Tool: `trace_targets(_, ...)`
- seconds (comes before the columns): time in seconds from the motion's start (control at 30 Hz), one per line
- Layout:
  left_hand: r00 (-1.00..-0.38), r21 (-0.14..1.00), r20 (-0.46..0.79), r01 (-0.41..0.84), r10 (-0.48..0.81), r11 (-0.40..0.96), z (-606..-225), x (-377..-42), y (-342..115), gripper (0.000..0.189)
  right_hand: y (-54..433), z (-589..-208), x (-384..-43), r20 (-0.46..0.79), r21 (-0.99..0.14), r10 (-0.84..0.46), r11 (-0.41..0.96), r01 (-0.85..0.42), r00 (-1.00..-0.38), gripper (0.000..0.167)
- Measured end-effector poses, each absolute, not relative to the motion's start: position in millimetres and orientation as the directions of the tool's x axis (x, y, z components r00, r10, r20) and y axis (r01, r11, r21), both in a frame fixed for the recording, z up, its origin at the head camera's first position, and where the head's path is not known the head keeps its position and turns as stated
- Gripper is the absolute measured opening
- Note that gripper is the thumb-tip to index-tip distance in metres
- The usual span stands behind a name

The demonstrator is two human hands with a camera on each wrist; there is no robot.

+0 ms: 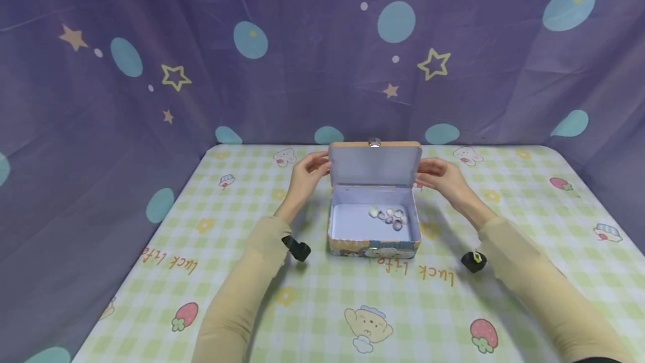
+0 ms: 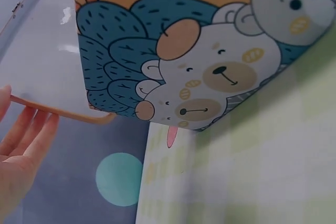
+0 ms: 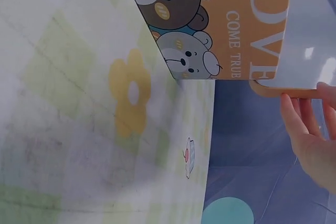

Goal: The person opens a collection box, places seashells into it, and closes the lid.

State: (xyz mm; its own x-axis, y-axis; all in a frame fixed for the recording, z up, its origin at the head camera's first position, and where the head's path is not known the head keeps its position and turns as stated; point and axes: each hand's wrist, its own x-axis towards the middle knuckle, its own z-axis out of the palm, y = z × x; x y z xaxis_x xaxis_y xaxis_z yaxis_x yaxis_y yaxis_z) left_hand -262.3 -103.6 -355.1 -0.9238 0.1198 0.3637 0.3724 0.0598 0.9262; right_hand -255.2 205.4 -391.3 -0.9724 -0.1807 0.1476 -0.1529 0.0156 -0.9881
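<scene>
A hinged tin box (image 1: 373, 249) stands on the table with its lid (image 1: 375, 166) raised upright and a metal clasp (image 1: 374, 142) on the lid's top edge. My left hand (image 1: 308, 177) pinches the lid's left edge, and my right hand (image 1: 445, 180) pinches its right edge. Thumbs lie on the inner side, with the other fingers (image 2: 39, 129) along the orange rim. Several small rounded pieces (image 1: 397, 224), whitish with dark patches, are gathered at the right of the box floor. Cartoon bears (image 2: 210, 77) decorate the tin's side, and the right wrist view shows lettering.
A green-and-white checked cloth (image 1: 368, 290) with printed strawberries and animals covers the table. Behind it hangs a purple curtain (image 1: 312, 88) with stars and blue ovals. Black straps with small devices (image 1: 300, 251) sit on both wrists.
</scene>
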Motion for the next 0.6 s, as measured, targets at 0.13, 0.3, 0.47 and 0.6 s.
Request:
trace_targets(0.13,-0.923,0.924,0.367,0.376,0.118,0.067,-353.3,-253.7,-104.5,0.026,203.1,-380.4,-244.7,0.117,-0.982,-0.168,0.130,-0.139,-0.979,0.036)
trace_targets(0.3,-0.925,0.923,0.361,0.373,0.121,0.094,-353.1,-243.5,-106.6,0.026,205.6,-374.4,-239.2,0.108,-0.955,-0.191,0.253,-0.155,-0.976,0.037)
trace_targets(0.47,-0.926,0.924,0.358,0.370,0.124,0.099,-354.0,-236.3,-107.5,0.026,208.4,-359.8,-231.1,0.071,-0.910,-0.273,0.376,-0.175,-0.959,0.053)
trace_targets(0.6,-0.923,0.922,0.360,0.374,0.135,0.098,-355.1,-232.8,-108.6,0.026,208.7,-344.3,-224.4,0.131,-0.859,-0.336,0.432,-0.276,-0.933,0.057)
